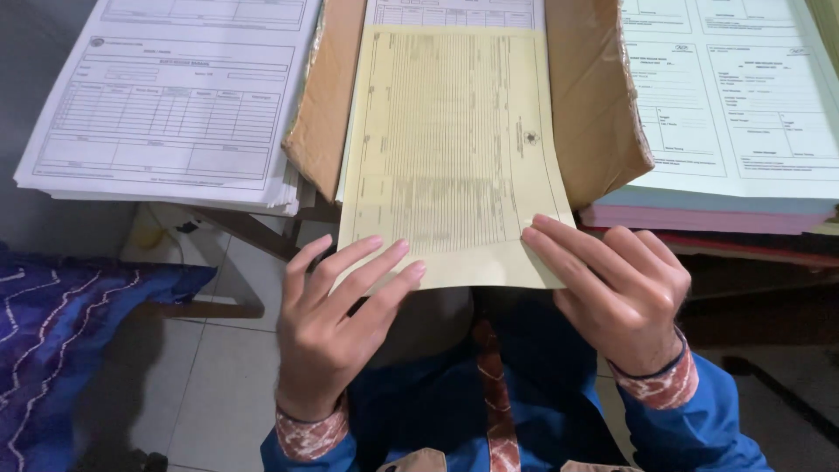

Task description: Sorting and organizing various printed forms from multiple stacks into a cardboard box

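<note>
Worktop point(262, 229) stacked with printed forms — pale yellow printed paper sheet point(454, 149) overhangs its edge, long axis pointing away. Left hand point(336, 328) fingers spread beneath; right hand point(616, 293) apparently pinching the near corner.

A low wooden table point(240, 229) carried a white form stack point(175, 96), brown wrapping paper point(585, 105) (opened flat) and pastel form stacks point(734, 131).
</note>
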